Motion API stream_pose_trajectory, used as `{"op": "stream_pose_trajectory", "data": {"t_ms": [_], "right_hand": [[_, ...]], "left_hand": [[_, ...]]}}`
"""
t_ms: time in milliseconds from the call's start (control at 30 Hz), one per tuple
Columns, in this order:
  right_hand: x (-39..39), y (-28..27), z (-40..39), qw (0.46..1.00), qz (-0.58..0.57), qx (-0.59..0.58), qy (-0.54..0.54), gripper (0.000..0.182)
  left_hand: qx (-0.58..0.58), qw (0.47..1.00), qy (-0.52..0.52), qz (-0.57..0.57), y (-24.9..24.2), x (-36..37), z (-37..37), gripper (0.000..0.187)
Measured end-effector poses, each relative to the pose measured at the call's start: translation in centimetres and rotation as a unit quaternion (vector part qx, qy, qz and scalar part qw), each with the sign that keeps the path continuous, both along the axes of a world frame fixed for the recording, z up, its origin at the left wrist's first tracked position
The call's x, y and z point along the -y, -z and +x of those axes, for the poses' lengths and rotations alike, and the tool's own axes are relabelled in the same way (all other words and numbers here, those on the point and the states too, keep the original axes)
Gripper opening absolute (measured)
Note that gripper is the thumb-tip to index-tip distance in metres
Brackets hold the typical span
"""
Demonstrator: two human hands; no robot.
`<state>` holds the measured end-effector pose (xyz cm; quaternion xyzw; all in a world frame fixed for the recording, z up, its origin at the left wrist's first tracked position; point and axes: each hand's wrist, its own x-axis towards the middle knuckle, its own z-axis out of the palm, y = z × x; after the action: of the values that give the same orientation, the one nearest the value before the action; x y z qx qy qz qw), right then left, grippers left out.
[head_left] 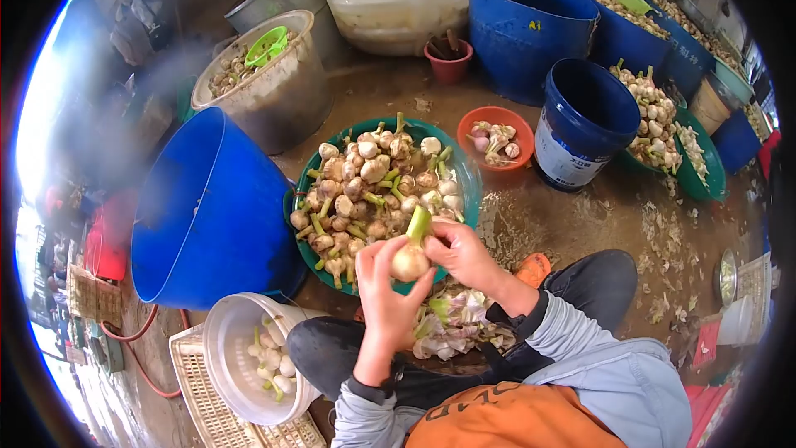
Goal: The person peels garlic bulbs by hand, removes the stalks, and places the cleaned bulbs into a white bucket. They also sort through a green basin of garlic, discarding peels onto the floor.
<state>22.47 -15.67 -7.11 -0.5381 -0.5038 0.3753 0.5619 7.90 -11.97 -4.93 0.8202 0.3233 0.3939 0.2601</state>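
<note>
Head view: the garlic bulb [410,262] is round, pale cream with a faint yellow-brown tint, and carries a thick green stem stub [419,224] pointing up. It is located above the near rim of the green basin [473,199], in front of the person. The left hand [388,293] holds the bulb from its left side and underneath, fingers curved around it. The right hand [458,252] is closed in at the stem base, thumb and fingers drawn together. Bulbs in the basin are noted as browner and soil-stained, several with green stubs. Loose peelings [464,323] lie below the hands. A white bucket [225,365] at left contains cleaner, whiter bulbs [278,361].
</note>
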Motion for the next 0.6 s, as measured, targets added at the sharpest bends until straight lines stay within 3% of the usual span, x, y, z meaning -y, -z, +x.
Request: {"op": "stream_pose_trajectory", "data": {"t_ms": [33,67,100,133,200,267,300,333,367,400,433,467,500,533,600], "right_hand": [[0.5,-0.2,-0.4,0.992,-0.004,-0.128,-0.02,0.024],[0.9,-0.2,-0.7,0.966,-0.01,-0.255,-0.041,0.024],[1.0,0.4,-0.2,0.962,-0.043,-0.257,-0.076,0.028],[1.0,0.3,0.3,0.959,-0.058,-0.263,-0.09,0.03],[0.7,-0.2,0.4,0.949,-0.087,-0.276,-0.125,0.032],[0.1,0.2,-0.6,0.966,-0.129,-0.211,-0.074,0.03],[0.1,-0.2,-0.2,0.965,-0.169,-0.188,-0.073,0.028],[0.1,0.1,-0.8,0.958,-0.136,-0.241,-0.071,0.027],[0.3,0.1,-1.4,0.966,-0.093,-0.234,-0.057,0.024],[0.6,0.6,-1.6,0.987,-0.059,-0.151,-0.007,0.022],[0.7,0.7,-1.2,0.993,-0.055,-0.098,-0.018,0.02],[0.5,1.1,-1.3,0.99,-0.036,-0.137,-0.006,0.02],[0.2,2.1,-0.6,0.99,-0.047,-0.133,-0.004,0.021],[0.0,2.6,-0.2,0.99,-0.058,-0.125,0.013,0.021],[0.6,1.3,0.0,0.987,-0.069,-0.142,-0.041,0.023]], "left_hand": [[0.078,0.981,0.069,-0.162,1.5,-0.8,-0.8,0.054],[0.243,0.865,0.132,-0.418,1.0,-0.3,-0.8,0.059],[0.298,0.835,0.137,-0.442,1.3,-0.1,-0.8,0.062],[0.354,0.802,0.141,-0.461,1.8,-0.1,-0.6,0.064],[0.223,0.933,0.075,-0.271,1.5,0.3,-0.2,0.057],[0.153,0.974,0.047,-0.159,2.5,0.3,0.2,0.058],[0.218,0.953,0.041,-0.206,2.8,0.2,0.6,0.055],[0.285,0.927,0.03,-0.241,3.0,-0.1,0.8,0.052],[0.333,0.825,0.065,-0.453,2.8,-0.5,0.0,0.051],[0.381,0.672,0.104,-0.626,2.5,-0.9,-0.9,0.049],[0.365,0.64,0.128,-0.664,2.3,-1.0,-1.3,0.048],[0.319,0.674,0.095,-0.66,0.8,-0.6,-1.5,0.047],[0.232,0.804,0.053,-0.545,-0.9,0.1,-1.4,0.053],[0.234,0.951,0.021,-0.199,0.7,0.7,-0.9,0.059],[0.08,0.995,0.004,-0.063,0.2,0.2,-2.2,0.059]]}}
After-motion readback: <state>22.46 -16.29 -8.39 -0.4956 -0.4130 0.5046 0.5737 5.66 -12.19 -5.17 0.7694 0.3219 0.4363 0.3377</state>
